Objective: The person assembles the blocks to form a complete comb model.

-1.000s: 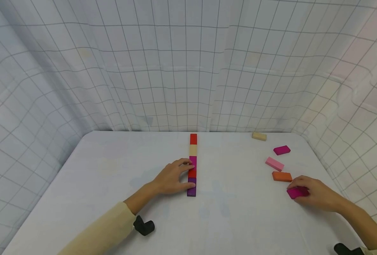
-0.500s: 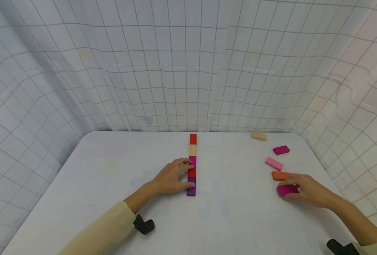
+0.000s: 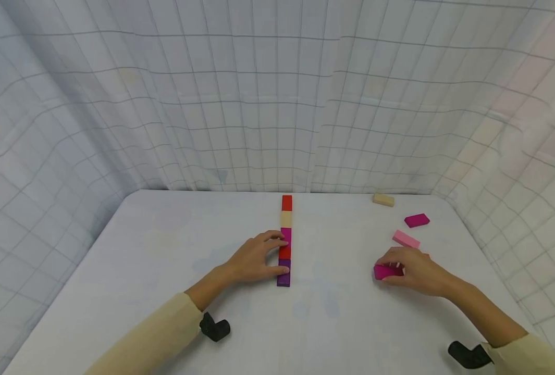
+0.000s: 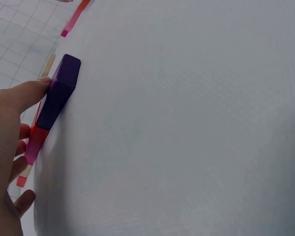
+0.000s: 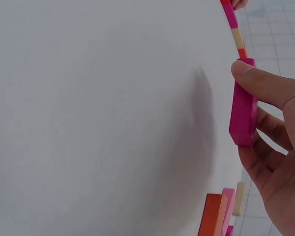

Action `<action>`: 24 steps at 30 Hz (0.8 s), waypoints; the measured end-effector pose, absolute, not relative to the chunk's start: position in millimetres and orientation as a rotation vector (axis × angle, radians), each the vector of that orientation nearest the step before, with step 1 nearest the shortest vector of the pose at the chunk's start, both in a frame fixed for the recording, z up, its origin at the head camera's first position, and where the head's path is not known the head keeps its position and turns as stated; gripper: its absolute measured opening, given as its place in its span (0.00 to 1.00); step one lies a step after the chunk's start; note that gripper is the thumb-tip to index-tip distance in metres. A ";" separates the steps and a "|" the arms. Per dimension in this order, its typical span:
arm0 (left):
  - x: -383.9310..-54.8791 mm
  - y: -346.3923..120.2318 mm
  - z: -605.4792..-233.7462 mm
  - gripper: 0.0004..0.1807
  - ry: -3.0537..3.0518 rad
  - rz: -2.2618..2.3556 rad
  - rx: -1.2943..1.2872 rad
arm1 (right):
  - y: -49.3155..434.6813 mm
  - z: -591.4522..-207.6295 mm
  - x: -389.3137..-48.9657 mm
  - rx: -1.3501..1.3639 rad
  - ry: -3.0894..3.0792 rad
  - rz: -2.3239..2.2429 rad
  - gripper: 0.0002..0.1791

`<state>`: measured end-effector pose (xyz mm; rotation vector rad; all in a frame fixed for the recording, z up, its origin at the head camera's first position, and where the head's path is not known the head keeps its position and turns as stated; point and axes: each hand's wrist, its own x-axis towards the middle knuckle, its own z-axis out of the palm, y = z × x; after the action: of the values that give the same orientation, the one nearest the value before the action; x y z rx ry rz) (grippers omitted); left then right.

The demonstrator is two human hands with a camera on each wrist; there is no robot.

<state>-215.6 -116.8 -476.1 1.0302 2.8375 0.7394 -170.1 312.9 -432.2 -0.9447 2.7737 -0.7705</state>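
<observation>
A straight row of wooden blocks runs front to back at mid-table. From the far end come a red block (image 3: 287,203), a beige block (image 3: 286,219), a magenta block (image 3: 286,232), a second red block (image 3: 284,253) and a purple block (image 3: 283,279) nearest the body. My left hand (image 3: 251,261) rests along the row's left side, thumb on the purple block, fingertips over the magenta one. Between thumb and fingers, my right hand (image 3: 418,272) pinches another magenta block (image 5: 243,113), long side facing the right wrist camera, to the right of the row.
Beyond my right hand lie a pink block (image 3: 406,238), a loose magenta block (image 3: 417,220) and a beige block (image 3: 383,200) near the back edge. An orange block (image 5: 211,216) is mostly hidden by that hand in the head view. A grid-patterned curtain (image 3: 239,104) encloses the table.
My right hand has moved left with the magenta block, passing in front of the orange block. The left hand stays at the row.
</observation>
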 end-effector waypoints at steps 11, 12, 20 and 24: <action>-216.7 -112.6 -474.8 0.36 2.840 0.706 1.020 | 270.2 -438.4 -175.3 -0.961 2.733 -0.781 0.20; -216.2 -113.0 -474.7 0.36 2.842 0.706 1.020 | 266.0 -439.2 -175.8 -0.972 2.720 -0.795 0.20; -213.4 -116.1 -475.0 0.37 2.834 0.743 1.028 | 234.7 -442.3 -174.6 -1.056 2.673 -0.820 0.20; -212.6 -116.7 -475.6 0.36 2.842 0.743 1.019 | 219.4 -444.2 -173.3 -1.099 2.669 -0.811 0.21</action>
<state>-212.6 -116.7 -475.6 1.0187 2.8417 0.7431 -173.3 219.4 -444.2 -1.0989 2.6686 -0.8113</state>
